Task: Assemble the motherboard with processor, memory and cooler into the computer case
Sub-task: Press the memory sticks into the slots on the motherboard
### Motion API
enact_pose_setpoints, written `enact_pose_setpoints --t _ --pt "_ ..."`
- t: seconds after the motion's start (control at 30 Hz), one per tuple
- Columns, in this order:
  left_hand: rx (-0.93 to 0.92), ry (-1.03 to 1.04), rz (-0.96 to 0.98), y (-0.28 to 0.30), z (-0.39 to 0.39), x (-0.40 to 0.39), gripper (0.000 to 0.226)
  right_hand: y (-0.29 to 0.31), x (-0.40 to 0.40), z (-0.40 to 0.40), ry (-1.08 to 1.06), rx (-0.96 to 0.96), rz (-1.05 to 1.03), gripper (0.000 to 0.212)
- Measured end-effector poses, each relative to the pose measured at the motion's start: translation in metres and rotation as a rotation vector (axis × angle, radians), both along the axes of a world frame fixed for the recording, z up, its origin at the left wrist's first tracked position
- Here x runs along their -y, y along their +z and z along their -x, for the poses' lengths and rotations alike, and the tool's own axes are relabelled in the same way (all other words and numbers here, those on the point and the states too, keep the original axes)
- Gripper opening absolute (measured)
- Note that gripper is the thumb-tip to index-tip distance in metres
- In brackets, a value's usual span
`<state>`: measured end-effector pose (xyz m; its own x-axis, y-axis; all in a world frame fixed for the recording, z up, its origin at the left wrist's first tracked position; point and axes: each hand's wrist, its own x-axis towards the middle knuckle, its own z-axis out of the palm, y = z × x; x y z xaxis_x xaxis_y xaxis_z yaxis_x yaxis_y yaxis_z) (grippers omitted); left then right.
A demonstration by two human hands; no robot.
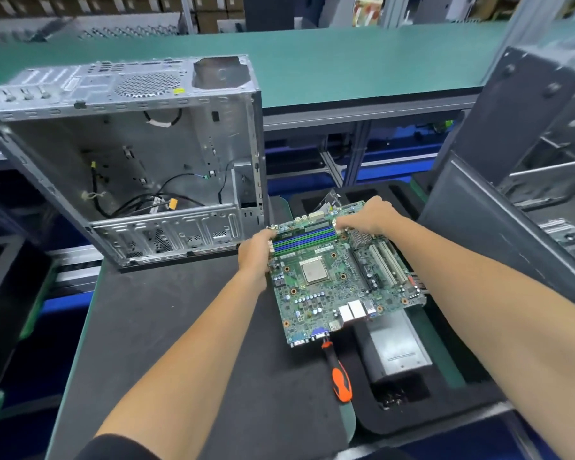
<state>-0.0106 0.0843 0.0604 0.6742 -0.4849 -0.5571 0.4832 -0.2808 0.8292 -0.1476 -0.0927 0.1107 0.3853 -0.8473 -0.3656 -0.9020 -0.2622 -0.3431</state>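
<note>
two hands hold the motherboard (332, 277) at its memory slots (304, 239): left hand (254, 249) gripping the edge, right hand (367, 215) curled on top. open computer case (130, 161) lies at ten o'clock; a screwdriver (339, 373) at six.

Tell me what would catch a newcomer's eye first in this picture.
First, the green motherboard in the centre, gripped at its far end by the left hand and right hand. Next, the open computer case behind it to the left, with loose cables inside. An orange-handled screwdriver lies just below the board.
</note>
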Motion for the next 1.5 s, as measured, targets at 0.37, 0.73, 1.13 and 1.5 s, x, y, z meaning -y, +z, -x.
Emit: enact_pose_setpoints --t 0.37,0.73,1.13,1.5 --pt "0.004 -0.004 -0.005 -0.006 0.021 0.064 0.053 -0.015 0.069 0.02 -0.026 0.028 -0.04 0.111" --pt "0.047 0.017 -0.021 -0.018 0.022 0.121 0.049 -0.037 0.124 0.022 -0.053 0.071 -0.042 0.11" --pt "0.037 0.032 -0.109 -0.045 0.005 0.143 0.043 -0.077 0.148 0.002 -0.038 0.04 -0.112 0.113" --pt "0.097 -0.007 -0.148 -0.057 -0.001 0.149 0.029 -0.098 0.149 -0.001 -0.069 0.054 -0.116 0.113"
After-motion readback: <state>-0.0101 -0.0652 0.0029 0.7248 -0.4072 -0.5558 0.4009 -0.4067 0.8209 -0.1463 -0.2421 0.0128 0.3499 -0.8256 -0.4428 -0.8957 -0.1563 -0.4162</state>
